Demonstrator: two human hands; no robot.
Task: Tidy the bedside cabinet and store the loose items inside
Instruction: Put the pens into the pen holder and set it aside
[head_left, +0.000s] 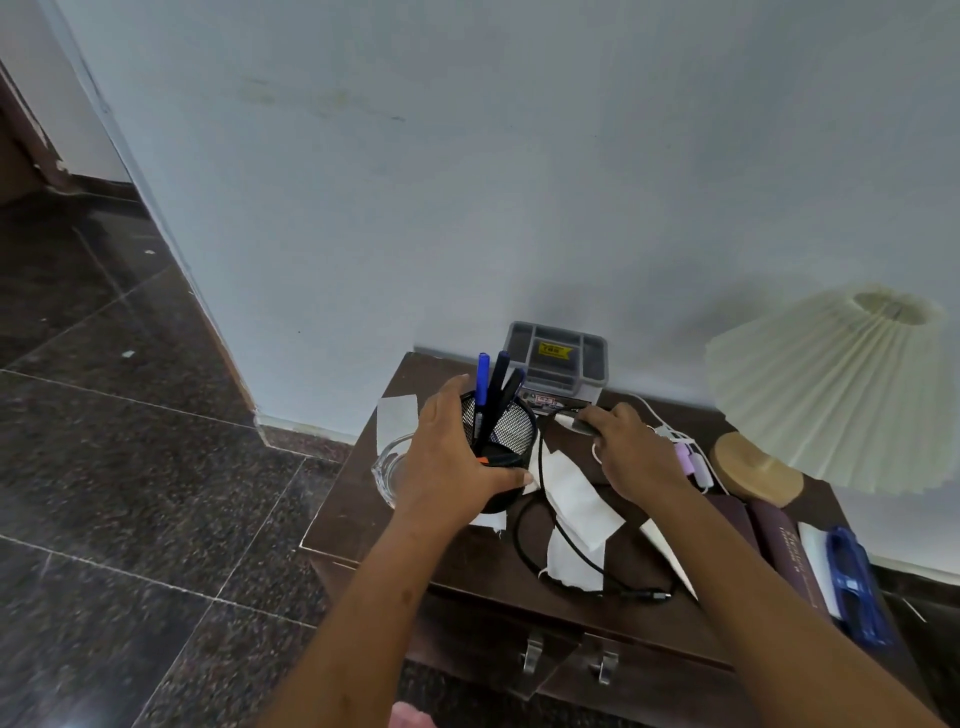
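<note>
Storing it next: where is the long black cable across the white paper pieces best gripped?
Pinch the long black cable just behind its plug, coming from above at the dark wooden cabinet's front edge; that end lies free on bare wood.

ahead of you stands a pale wall (467, 182), faintly stained, its corner (156, 218) jutting out on your left. below, the floor (130, 467) is dark speckled stone in large glossy tiles with thin pale joints, and a dark skirting (306, 439) runs along the wall's foot. against the wall sits a dark wood cabinet (467, 561) with two metal handles (532, 654); on its right stands a lamp (831, 395) with a pleated cream shade and a round wooden base (753, 470).
</note>
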